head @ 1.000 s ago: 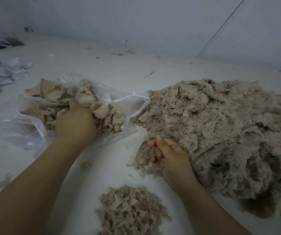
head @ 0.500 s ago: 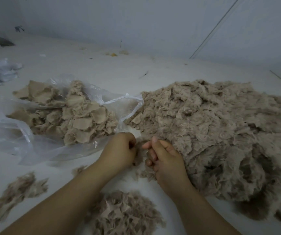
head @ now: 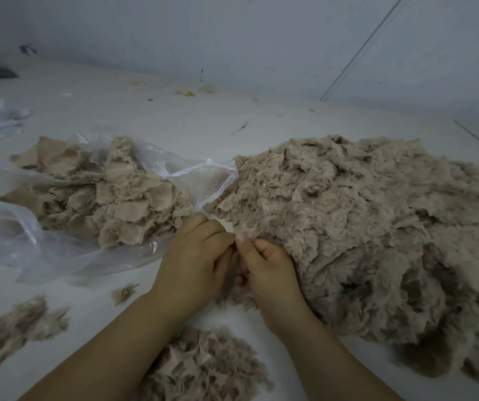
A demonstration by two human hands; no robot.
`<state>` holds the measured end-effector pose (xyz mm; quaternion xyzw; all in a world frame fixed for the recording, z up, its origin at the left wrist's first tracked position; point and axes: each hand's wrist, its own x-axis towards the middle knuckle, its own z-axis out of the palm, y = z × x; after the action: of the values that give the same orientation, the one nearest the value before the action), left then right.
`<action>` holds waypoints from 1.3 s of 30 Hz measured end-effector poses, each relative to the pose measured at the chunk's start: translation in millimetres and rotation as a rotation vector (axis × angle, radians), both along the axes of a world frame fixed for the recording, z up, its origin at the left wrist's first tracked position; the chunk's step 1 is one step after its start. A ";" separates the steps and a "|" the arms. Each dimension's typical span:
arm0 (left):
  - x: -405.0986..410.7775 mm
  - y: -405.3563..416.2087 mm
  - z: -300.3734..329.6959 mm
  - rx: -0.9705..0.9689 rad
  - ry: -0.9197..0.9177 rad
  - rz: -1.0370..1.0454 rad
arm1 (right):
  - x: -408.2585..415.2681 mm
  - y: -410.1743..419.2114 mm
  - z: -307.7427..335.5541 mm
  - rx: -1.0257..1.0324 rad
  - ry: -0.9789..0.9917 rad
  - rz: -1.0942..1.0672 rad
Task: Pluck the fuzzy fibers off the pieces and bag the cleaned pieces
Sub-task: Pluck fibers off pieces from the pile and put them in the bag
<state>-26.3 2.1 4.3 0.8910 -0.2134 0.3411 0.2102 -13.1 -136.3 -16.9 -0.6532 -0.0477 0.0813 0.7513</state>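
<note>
- Your fingers [head: 221, 241] on both hands are curled and meet at the tips, left hand [head: 195, 264] against right hand [head: 267, 267]; they seem to pinch a small piece between them, mostly hidden.
- Left of your fingers, the bag [head: 59, 250] holds a fair heap of cleaned pieces [head: 116, 198].
- Right of them, the uncleaned pile [head: 362, 227] is far larger, so most work seems left.
- Fibers [head: 203, 369] lie just behind your wrists.

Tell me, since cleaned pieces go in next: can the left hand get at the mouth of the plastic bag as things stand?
Probably yes. The bag's mouth gapes open toward the left hand, with nothing between them. But that hand's fingers are curled against the right hand, apparently working a piece.
</note>
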 end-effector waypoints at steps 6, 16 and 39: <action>3.4 9.6 -9.7 -0.086 0.024 0.006 | 0.7 1.0 3.6 0.142 0.154 -0.067; 2.9 14.8 -9.6 -0.191 0.136 0.049 | -0.5 1.6 2.3 0.156 0.112 -0.092; -1.3 8.6 1.3 -1.277 0.850 -0.444 | -0.8 2.7 4.6 0.036 0.019 -0.007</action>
<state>-27.6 10.7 5.7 0.5888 -0.0506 -0.0214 0.8064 -13.9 -133.6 -12.3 -0.6387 -0.0399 0.0842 0.7638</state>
